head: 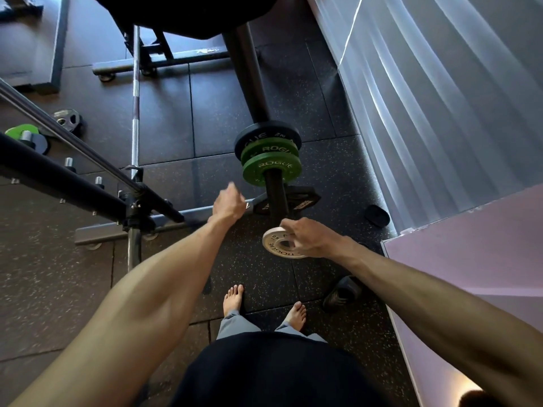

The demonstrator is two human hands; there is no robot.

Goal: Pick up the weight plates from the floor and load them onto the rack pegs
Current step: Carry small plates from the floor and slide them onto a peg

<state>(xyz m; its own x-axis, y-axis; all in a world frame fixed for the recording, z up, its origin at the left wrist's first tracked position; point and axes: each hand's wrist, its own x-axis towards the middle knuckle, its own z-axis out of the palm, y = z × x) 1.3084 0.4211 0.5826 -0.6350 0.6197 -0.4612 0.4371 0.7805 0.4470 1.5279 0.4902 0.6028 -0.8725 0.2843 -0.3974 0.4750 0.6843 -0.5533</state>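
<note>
My right hand (308, 235) grips a small white Rogue plate (277, 243) by its right edge, held just below the free end of a black peg (276, 198). That peg carries two green Rogue plates (271, 168) and a black plate (267, 135) behind them. My left hand (229, 204) hovers left of the peg with its fingers curled, holding nothing. A green plate (20, 132) and a dark plate (69, 120) sit at the far left among short rack pegs (69, 163).
A barbell (135, 113) lies on the rubber floor behind the black rack frame (67, 177). A hex dumbbell (299, 201) lies under the peg. Dark slippers (342, 292) and my bare feet (233, 299) are below. A curtain (440, 98) and pale wall close the right side.
</note>
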